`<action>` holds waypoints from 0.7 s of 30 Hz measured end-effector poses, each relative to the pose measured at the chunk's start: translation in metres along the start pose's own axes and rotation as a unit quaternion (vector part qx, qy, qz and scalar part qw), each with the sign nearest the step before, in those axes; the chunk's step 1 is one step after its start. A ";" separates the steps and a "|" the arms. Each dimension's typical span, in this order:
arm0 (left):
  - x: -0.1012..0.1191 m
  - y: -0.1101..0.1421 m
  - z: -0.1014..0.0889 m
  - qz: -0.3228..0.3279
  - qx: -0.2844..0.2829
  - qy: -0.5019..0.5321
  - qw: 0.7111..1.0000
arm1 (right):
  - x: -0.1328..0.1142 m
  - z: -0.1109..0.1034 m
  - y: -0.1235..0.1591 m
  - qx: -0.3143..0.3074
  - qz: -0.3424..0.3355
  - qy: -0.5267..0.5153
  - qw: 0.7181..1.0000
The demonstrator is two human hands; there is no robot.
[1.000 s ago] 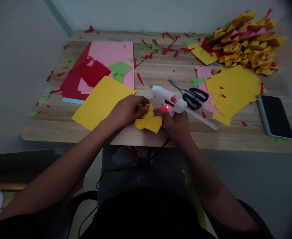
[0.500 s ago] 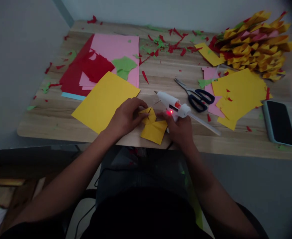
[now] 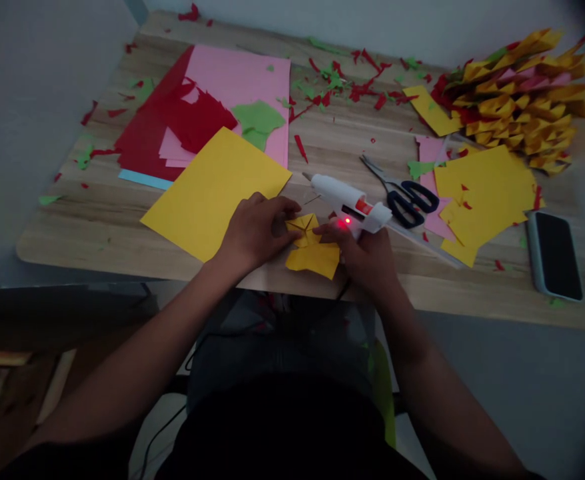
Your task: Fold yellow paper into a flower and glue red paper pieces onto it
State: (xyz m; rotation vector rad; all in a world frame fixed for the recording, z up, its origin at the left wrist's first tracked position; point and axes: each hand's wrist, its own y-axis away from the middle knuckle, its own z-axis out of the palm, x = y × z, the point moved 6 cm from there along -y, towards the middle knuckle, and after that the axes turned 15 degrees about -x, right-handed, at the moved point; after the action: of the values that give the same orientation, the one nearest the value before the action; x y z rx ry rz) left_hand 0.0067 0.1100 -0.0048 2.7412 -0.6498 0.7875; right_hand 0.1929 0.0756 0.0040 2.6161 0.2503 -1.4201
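My left hand (image 3: 256, 230) pinches the left edge of a small folded yellow paper piece (image 3: 312, 259) near the table's front edge. Creases meet at a point in its upper part, and a flat flap spreads below. In my right hand (image 3: 370, 257) is a white glue gun (image 3: 340, 190), its nozzle pointing up and left and a red light glowing on its side. A clear glue stick (image 3: 425, 245) sticks out of its back. My right forefinger reaches to the right side of the folded paper. Beside my left hand lies a large yellow sheet (image 3: 217, 193).
Scissors (image 3: 407, 200) with dark handles lie behind the glue gun. Pink sheets (image 3: 267, 80), red paper (image 3: 147, 133) and green scraps sit at the back left. At right are yellow sheets (image 3: 487, 193), a phone (image 3: 555, 257) and a layered yellow paper construction (image 3: 517, 107).
My right forefinger has come over to the folded paper, and the paper's upper part now lies more squarely with its creases showing. The view has shifted slightly.
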 end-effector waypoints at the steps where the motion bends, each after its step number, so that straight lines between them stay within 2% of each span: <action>1: -0.001 0.000 0.001 0.004 -0.001 0.002 1.000 | -0.001 0.002 -0.005 -0.007 -0.002 0.010 1.000; 5: -0.003 0.002 0.001 0.010 0.010 0.009 1.000 | -0.005 0.006 -0.013 -0.021 -0.013 0.018 1.000; 14: -0.001 0.005 -0.001 0.025 0.027 -0.006 0.999 | -0.003 0.005 -0.011 0.010 -0.012 0.022 1.000; 21: -0.003 0.006 0.000 0.044 0.039 0.005 0.998 | 0.003 0.011 -0.012 0.024 -0.004 -0.030 0.999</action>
State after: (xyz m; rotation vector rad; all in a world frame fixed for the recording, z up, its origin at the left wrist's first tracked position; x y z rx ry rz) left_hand 0.0017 0.1055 -0.0057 2.7935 -0.7568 0.8624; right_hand 0.1825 0.0853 -0.0047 2.6077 0.2211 -1.5245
